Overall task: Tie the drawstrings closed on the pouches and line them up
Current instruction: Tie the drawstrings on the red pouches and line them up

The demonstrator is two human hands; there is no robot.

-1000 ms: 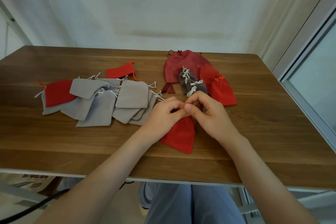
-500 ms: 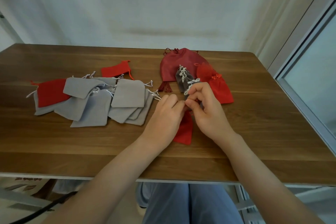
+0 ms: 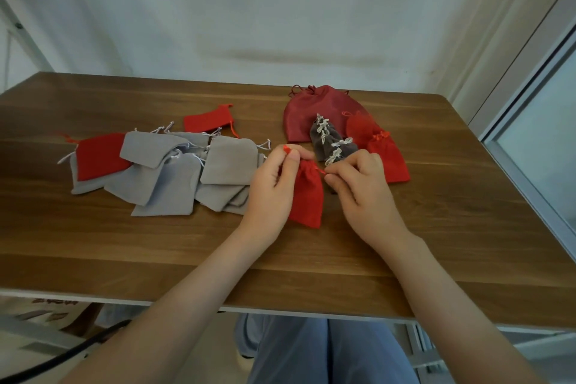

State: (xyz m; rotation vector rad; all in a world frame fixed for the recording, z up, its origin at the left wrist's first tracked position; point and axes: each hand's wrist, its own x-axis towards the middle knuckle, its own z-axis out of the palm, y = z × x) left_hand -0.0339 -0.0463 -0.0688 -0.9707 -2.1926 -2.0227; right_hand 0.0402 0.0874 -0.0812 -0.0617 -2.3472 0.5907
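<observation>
Wood-grain plank tabletop (image 3: pixel 436 227). Small rectangular red velvety drawstring pouch (image 3: pixel 307 196), neck gathered, lies centre between the hands. Left hand (image 3: pixel 271 187) and right hand (image 3: pixel 361 193) each pinch a thin red cord end. Flat grey fabric pouches (image 3: pixel 229 162) heaped left.

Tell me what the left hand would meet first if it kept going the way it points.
The left hand, pinching a red drawstring, points away and right: probably the tied grey pouches first, the big dark red pouch just beyond. Depth is unclear.
</observation>
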